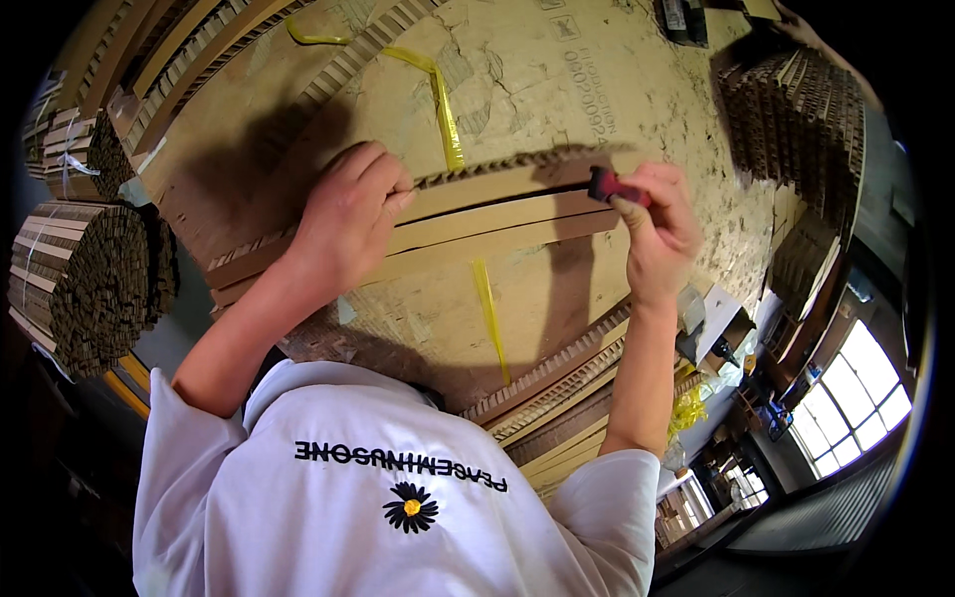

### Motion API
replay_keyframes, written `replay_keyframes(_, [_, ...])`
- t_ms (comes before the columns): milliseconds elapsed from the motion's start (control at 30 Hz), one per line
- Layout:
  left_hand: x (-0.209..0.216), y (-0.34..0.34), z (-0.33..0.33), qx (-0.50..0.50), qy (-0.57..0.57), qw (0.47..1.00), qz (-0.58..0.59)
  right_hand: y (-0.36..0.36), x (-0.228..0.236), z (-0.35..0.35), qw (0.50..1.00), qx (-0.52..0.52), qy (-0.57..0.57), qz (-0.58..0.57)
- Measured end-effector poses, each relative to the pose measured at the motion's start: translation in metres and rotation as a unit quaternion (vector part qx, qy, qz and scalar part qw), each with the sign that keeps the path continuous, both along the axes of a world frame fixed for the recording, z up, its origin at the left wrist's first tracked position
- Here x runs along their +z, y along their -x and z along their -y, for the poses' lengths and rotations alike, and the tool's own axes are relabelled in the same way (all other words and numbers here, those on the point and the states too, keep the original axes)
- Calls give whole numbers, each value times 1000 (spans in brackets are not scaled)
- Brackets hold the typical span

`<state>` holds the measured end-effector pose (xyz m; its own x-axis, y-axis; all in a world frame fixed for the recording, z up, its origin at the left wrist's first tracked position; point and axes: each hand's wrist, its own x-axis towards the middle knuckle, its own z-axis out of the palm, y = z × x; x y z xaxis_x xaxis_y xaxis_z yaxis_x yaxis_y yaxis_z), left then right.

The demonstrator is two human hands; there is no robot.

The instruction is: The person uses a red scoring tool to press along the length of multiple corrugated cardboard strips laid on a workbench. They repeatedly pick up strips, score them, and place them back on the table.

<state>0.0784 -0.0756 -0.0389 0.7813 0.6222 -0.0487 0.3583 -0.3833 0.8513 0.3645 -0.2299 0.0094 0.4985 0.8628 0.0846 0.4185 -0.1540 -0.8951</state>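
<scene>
Tan cardboard strips point(477, 193) on worktop point(527, 109), between both hands, long axis left to right, rising slightly | left hand point(353, 214) curled against upper edge, pinch unclear | right hand point(662, 229) gripping red-and-black tool point(619, 187) at right end

Head-worn left fisheye, looking steeply down over wearer's white shirt point(348, 522) onto worktable point(537, 284), close range.
</scene>
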Motion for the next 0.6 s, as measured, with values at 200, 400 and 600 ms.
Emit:
replay_keyframes(200, [42,-20,-91,63,-391,918,-8,20,-13,14,985,122,54,111])
replay_keyframes(400, [60,-22,-65,58,-300,951,45,18,-17,9,972,148,77,163])
replay_keyframes(600, [-3,2,24,-13,-89,996,6,15,-18,3,970,165,76,163])
